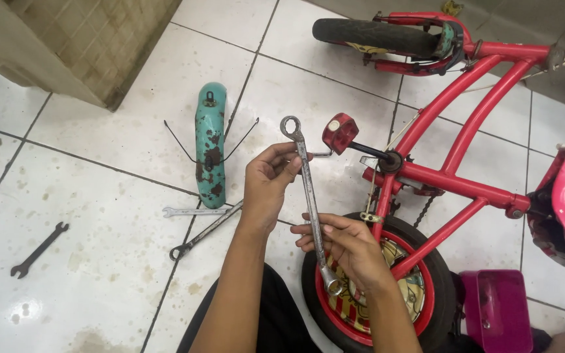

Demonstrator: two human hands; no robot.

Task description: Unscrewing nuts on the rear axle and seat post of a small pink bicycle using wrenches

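Note:
Both my hands hold one long silver ring wrench point(308, 189) upright in front of me. My left hand point(268, 180) pinches its upper part just below the top ring. My right hand point(344, 245) grips the lower part, with the bottom ring showing under the fingers. Behind the wrench lies a small red bicycle point(465, 131) on its side, its red pedal point(340, 133) just right of the wrench's top. The rear wheel point(420, 287) with a red rim sits under my right hand.
On the white tiled floor lie a rusty teal mudguard point(209, 147) with wire stays, a small silver spanner point(194, 212), a longer ring wrench point(205, 231) and a dark open-ended spanner point(38, 250) far left. A magenta box point(497, 310) sits lower right, a tiled wall corner point(93, 46) upper left.

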